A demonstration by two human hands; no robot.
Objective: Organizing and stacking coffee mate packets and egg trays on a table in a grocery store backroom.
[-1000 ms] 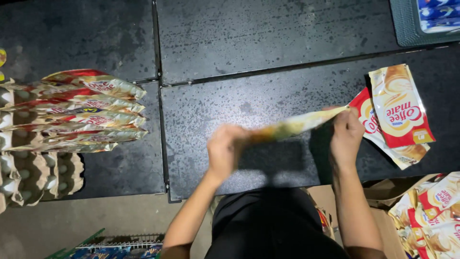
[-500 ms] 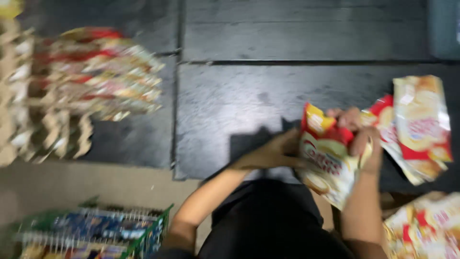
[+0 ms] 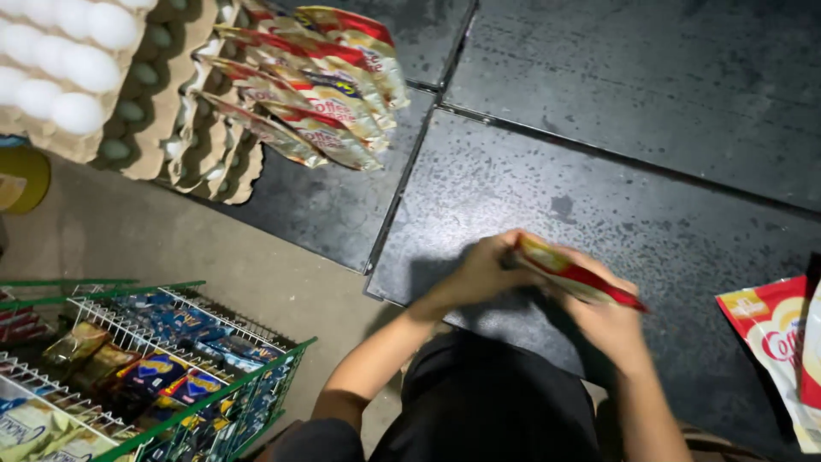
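Both my hands hold one red and yellow flat pouch (image 3: 575,275) just above the dark tiled surface (image 3: 650,171). My left hand (image 3: 487,267) grips its left end, and my right hand (image 3: 609,323) supports it from below on the right. The pouch lies nearly edge-on to the camera, tilted down to the right. A stack of several similar pouches (image 3: 321,85) lies fanned out at the upper left of the dark surface, apart from my hands.
Cardboard egg trays (image 3: 111,77) with white eggs stand at the top left, beside the pouch stack. A green wire rack (image 3: 162,376) with small snack packets fills the lower left. More red and white pouches (image 3: 774,342) lie at the right edge.
The view has swung left and tilted. The pouch has turned from facing the camera to nearly edge-on, still in both hands, and now sits left of the pouches at the right.
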